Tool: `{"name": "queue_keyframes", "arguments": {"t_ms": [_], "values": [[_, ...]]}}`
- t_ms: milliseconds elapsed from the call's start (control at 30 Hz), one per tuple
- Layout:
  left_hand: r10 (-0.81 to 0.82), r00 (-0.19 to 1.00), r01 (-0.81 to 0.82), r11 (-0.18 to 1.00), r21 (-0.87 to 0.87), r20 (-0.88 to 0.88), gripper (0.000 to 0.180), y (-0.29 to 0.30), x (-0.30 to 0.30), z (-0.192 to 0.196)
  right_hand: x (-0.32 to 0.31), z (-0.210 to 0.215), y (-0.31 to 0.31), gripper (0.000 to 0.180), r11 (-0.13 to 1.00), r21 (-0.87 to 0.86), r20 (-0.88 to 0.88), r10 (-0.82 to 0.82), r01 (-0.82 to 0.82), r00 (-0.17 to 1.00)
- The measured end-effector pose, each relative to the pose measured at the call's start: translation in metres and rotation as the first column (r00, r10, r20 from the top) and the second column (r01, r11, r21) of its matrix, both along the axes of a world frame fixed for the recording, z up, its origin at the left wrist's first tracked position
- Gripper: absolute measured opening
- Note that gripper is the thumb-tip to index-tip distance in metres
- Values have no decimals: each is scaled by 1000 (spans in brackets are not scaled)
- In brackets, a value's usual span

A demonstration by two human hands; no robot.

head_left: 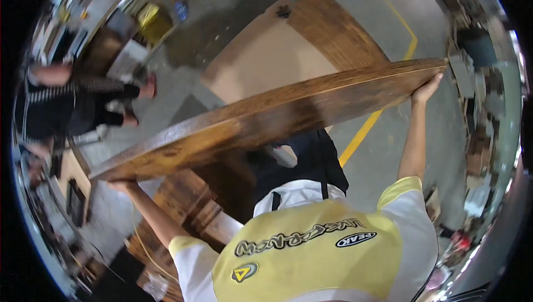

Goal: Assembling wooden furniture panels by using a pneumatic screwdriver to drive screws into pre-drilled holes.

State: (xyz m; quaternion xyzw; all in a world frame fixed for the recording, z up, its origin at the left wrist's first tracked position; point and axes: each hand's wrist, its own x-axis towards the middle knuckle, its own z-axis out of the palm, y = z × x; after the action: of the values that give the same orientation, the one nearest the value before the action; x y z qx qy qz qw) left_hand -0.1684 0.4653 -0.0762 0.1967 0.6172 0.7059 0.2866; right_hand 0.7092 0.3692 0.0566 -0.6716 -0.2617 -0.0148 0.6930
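A long, thick brown wooden board with a curved edge spans the view, tilted up in front of my body. At its left end, my left hand is closed on the lower edge, its fingers mostly hidden by the wood. Higher up at the far right end, my right hand grips the board with fingers wrapped over the corner. Beyond the board, a tan cardboard sheet lies on the floor. Another brown wooden panel rests at its right, with a small black object beside it.
Close on my left is a stack of brown wooden pieces. Another person in dark clothes is at the far left, near cluttered shelves. Boxes and panels line the right side. Yellow lines mark the grey floor.
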Motion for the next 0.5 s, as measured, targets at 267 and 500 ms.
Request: {"name": "queue_keyframes", "arguments": {"t_ms": [267,500], "values": [[-235,870,-157,702,-695,-433,88,121,127,-13,115,-79,-45,88,675,-712,-83,-355,193,931],[-636,648,-80,490,-868,-419,96,246,404,-67,327,-227,-131,93,350,-922,-74,-576,164,814]]}}
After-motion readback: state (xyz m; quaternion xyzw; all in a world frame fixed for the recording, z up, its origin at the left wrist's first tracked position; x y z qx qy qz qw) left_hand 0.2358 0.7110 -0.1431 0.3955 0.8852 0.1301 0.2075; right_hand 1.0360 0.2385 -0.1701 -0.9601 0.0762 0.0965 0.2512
